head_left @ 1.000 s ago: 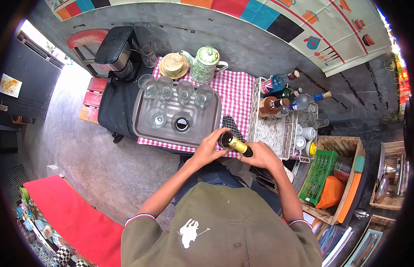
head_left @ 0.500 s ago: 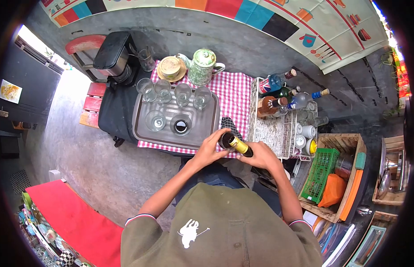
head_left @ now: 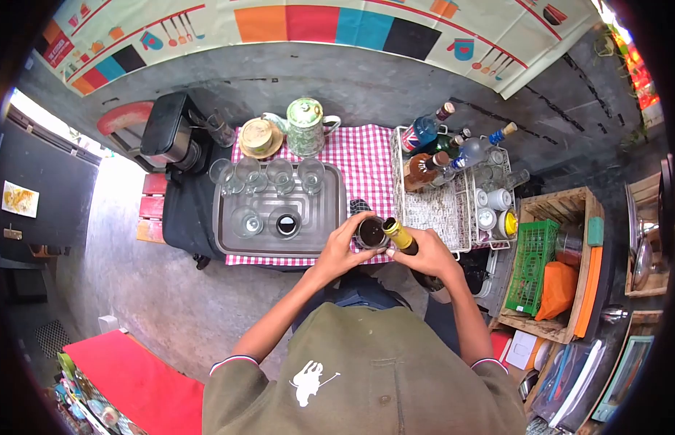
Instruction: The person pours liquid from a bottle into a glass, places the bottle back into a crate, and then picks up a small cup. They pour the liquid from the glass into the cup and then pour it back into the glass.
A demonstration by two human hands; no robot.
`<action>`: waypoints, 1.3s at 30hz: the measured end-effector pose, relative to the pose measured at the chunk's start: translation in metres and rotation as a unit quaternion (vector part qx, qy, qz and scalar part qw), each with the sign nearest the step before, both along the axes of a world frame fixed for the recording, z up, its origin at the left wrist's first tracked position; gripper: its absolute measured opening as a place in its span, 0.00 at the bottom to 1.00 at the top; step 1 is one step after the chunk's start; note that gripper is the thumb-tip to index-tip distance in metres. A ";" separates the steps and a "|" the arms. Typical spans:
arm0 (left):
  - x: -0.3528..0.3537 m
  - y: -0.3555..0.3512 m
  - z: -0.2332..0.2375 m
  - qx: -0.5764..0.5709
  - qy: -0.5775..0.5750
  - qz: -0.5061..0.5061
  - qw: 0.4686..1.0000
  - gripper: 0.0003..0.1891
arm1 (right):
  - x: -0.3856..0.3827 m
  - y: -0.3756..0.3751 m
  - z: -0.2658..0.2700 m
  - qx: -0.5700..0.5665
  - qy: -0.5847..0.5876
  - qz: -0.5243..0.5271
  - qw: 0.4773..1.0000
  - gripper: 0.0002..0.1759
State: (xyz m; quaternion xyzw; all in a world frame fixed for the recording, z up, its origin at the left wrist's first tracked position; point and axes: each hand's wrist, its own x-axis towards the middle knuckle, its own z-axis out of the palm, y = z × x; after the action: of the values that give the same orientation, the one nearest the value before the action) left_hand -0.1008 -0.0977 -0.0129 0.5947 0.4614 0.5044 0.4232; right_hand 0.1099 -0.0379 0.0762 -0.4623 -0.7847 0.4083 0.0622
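In my left hand [head_left: 340, 250] is a clear glass [head_left: 371, 233] with dark liquid in it, my fingers curled around its side. My right hand [head_left: 433, 254] grips a dark bottle by its yellow-foiled neck [head_left: 401, 238]. The bottle's mouth is right at the glass's right rim, and its body is mostly hidden below my hand. Left of my hands lies a grey-brown tray [head_left: 279, 250] with several glasses. One front glass [head_left: 286, 225] on it contains dark liquid; the glass beside it [head_left: 247, 222] looks nearly clear. A dark checked cloth [head_left: 360, 206] lies just behind my left hand.
On the red checked tablecloth [head_left: 366, 156] stand a green patterned jug [head_left: 305, 127] and a straw-coloured lidded pot [head_left: 258, 136]. A coffee maker [head_left: 168, 134] is at back left. Bottles fill a white wire rack [head_left: 432, 217] at right, near a wooden crate [head_left: 551, 326].
The bottle's mouth has drawn back from over the glass to its right rim, and the glass's opening shows more fully. The whole view has shifted slightly.
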 end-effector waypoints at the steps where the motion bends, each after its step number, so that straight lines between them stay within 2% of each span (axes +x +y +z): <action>1: 0.002 0.001 0.001 0.005 0.002 0.000 1.000 0.40 | 0.003 0.000 0.003 -0.005 0.001 -0.009 1.000 0.24; 9: 0.019 0.015 0.014 0.025 0.021 0.009 0.999 0.39 | 0.039 -0.001 0.025 -0.017 0.064 -0.097 0.993 0.22; 18: 0.037 0.024 0.017 0.029 0.029 0.013 0.999 0.39 | 0.077 0.007 0.029 0.098 0.214 -0.176 0.956 0.17; 19: 0.039 0.024 0.017 0.030 0.032 0.017 0.999 0.38 | 0.080 0.008 0.029 0.090 0.257 -0.194 0.943 0.16; 21: 0.043 0.024 0.016 0.019 0.032 0.022 0.999 0.39 | 0.088 0.015 0.035 0.089 0.258 -0.208 0.939 0.15; 28: 0.060 0.021 0.013 -0.016 0.043 0.060 0.997 0.39 | 0.112 0.044 0.017 0.128 0.354 -0.235 0.896 0.13; 39: 0.084 0.018 0.009 -0.033 0.065 0.099 0.992 0.39 | 0.115 0.085 -0.036 0.152 0.355 -0.239 0.891 0.13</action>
State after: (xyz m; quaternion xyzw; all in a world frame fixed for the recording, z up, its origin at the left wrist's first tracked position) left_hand -0.0166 -0.0794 -0.0039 0.5635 0.5610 0.4881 0.3600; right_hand 0.2252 0.0472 0.0398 -0.4450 -0.6287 0.3940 0.5014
